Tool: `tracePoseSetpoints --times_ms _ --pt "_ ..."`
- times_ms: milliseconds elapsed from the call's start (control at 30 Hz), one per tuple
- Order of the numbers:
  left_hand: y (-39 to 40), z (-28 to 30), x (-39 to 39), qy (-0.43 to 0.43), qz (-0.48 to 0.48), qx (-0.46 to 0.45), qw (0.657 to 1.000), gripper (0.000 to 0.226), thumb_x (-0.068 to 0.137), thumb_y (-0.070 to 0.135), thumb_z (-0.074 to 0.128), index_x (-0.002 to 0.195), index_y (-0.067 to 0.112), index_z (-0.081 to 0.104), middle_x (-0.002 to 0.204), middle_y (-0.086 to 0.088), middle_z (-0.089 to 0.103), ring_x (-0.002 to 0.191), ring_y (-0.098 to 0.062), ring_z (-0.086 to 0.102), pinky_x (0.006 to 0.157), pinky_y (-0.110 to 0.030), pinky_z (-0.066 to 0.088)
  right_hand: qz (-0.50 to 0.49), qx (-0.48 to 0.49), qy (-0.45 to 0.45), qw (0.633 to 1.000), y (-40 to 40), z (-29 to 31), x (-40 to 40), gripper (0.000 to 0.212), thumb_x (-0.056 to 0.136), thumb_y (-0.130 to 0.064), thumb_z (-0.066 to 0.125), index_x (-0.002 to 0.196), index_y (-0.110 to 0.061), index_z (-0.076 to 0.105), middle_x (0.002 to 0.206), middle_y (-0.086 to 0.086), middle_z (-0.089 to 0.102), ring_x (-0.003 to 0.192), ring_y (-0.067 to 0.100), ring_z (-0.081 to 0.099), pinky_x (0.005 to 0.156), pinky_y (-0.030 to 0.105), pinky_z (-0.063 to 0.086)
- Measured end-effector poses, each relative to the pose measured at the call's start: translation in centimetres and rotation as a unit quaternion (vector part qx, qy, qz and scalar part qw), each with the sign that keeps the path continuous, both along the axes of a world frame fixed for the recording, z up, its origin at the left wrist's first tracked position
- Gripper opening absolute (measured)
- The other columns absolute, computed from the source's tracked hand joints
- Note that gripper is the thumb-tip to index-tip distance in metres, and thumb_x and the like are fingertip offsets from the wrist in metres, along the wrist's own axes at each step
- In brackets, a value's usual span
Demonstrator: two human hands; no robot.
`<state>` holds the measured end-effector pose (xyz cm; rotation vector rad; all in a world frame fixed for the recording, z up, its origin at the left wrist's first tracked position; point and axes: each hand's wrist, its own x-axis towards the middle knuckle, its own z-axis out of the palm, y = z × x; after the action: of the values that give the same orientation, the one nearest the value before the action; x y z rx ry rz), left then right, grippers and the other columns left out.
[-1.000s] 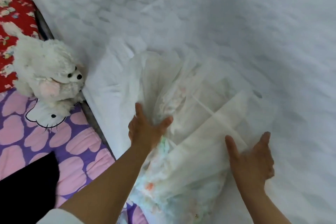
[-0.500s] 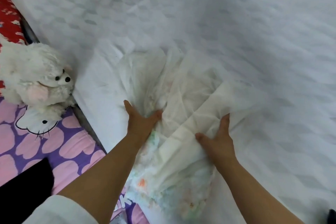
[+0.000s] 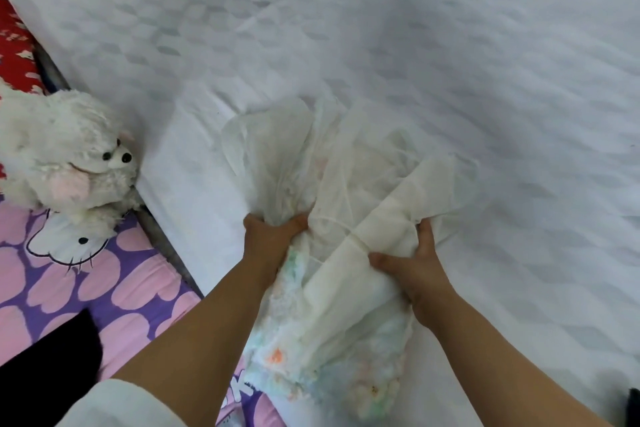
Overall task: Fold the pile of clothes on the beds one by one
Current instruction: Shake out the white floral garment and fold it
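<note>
A sheer white garment (image 3: 332, 184) with a pastel printed lining lies bunched near the front edge of the white bed (image 3: 381, 45). My left hand (image 3: 268, 239) grips a gathered fold of it on the left side. My right hand (image 3: 412, 263) grips a thick cream band of the same garment, thumb on the near side and fingers behind it. The printed lower part (image 3: 332, 357) hangs toward me between my forearms.
A white plush toy (image 3: 69, 159) sits at the left beside the bed. Under it lies a purple and pink heart-patterned bedspread (image 3: 69, 288) with a red patterned cloth (image 3: 14, 48) behind. A black item (image 3: 45, 371) shows at lower left.
Both hands went from flat and open on the garment to gripping it. The fabric has been gathered inward into a tighter bunch.
</note>
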<state>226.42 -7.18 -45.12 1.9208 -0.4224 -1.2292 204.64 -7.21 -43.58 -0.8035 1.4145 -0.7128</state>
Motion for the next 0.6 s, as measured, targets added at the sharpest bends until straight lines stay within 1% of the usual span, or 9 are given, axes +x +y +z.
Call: tracePoseSetpoints --times_ms 67,133,233,300,367,433,467,533,600 --pt "0.0 0.4 -0.3 0.101 -0.012 0.008 0.995 0.091 0.052 0.036 0.088 0.129 0.006 0.05 0.113 -0.01 0.067 0.094 -0.024 0.069 0.067 -0.026 0.056 0.008 0.002 0.016 1.0 -0.4 0.0 -0.1 0.115 0.066 0.001 0.08 0.148 -0.041 0.011 0.139 -0.008 0.043 0.113 0.015 0.051 0.085 0.027 0.048" --pt "0.0 1.1 0.4 0.169 -0.03 0.037 0.985 0.07 0.056 0.033 0.085 0.115 0.003 0.063 0.098 -0.011 0.073 0.085 -0.025 0.072 0.069 -0.03 0.057 0.022 0.019 0.031 0.999 -0.5 0.1 -0.5 0.113 0.068 0.003 0.078 0.149 -0.039 0.011 0.14 -0.005 0.043 0.119 0.021 0.048 0.099 0.039 0.045" --pt "0.5 2.4 1.6 0.176 -0.101 0.056 0.978 0.06 0.054 0.033 0.082 0.105 0.003 0.07 0.09 -0.011 0.074 0.079 -0.023 0.072 0.063 -0.027 0.056 0.089 0.047 0.098 0.99 -0.3 0.6 -1.2 0.095 0.069 -0.004 0.078 0.145 -0.028 0.027 0.132 0.002 0.051 0.117 0.026 0.051 0.101 0.047 0.044" --pt "1.2 2.9 1.6 0.088 -0.109 0.019 0.99 0.065 0.049 0.034 0.087 0.105 0.005 0.07 0.095 -0.01 0.074 0.085 -0.023 0.071 0.067 -0.026 0.056 0.15 0.025 0.215 0.965 -0.3 1.2 -1.9 0.062 0.072 -0.017 0.077 0.126 -0.018 0.049 0.118 0.005 0.059 0.106 0.025 0.056 0.094 0.043 0.047" --pt "2.3 3.7 1.0 -0.102 -0.102 0.017 0.989 0.066 0.045 0.047 0.091 0.094 0.009 0.07 0.103 -0.011 0.07 0.104 -0.026 0.063 0.088 -0.031 0.05 0.212 -0.019 0.34 0.916 -0.2 2.2 -2.6 0.032 0.077 -0.031 0.072 0.104 -0.018 0.061 0.102 0.004 0.065 0.098 0.026 0.06 0.09 0.041 0.047" --pt "3.6 5.1 0.2 -0.251 -0.088 0.007 0.964 0.06 0.039 0.07 0.077 0.07 0.021 0.062 0.103 -0.013 0.065 0.117 -0.03 0.052 0.103 -0.037 0.039 0.258 -0.073 0.433 0.861 0.0 3.5 -3.3 0.021 0.081 -0.042 0.064 0.086 -0.022 0.06 0.089 -0.003 0.064 0.095 0.022 0.06 0.088 0.035 0.041" --pt "4.2 5.9 -0.2 -0.263 -0.078 -0.006 0.962 0.061 0.034 0.076 0.069 0.064 0.025 0.055 0.105 -0.015 0.063 0.119 -0.031 0.049 0.106 -0.04 0.037 0.27 -0.101 0.465 0.837 0.3 4.1 -3.6 0.022 0.082 -0.046 0.061 0.079 -0.025 0.057 0.087 -0.006 0.061 0.098 0.019 0.058 0.089 0.033 0.034" --pt "4.9 7.7 -0.9 -0.247 -0.053 -0.015 0.967 0.068 0.03 0.079 0.069 0.068 0.024 0.054 0.112 -0.018 0.058 0.12 -0.034 0.047 0.106 -0.043 0.037 0.266 -0.148 0.498 0.812 0.7 6.0 -4.5 0.022 0.081 -0.05 0.061 0.07 -0.032 0.054 0.104 -0.007 0.055 0.116 0.017 0.044 0.098 0.035 0.018" --pt "5.5 9.4 -1.6 -0.285 -0.026 -0.023 0.958 0.069 0.039 0.068 0.083 0.074 0.016 0.055 0.111 -0.018 0.055 0.121 -0.036 0.043 0.106 -0.045 0.035 0.252 -0.208 0.484 0.812 1.2 8.2 -5.5 0.016 0.079 -0.048 0.065 0.075 -0.033 0.064 0.141 -0.011 0.04 0.136 0.015 0.019 0.107 0.034 0.003"
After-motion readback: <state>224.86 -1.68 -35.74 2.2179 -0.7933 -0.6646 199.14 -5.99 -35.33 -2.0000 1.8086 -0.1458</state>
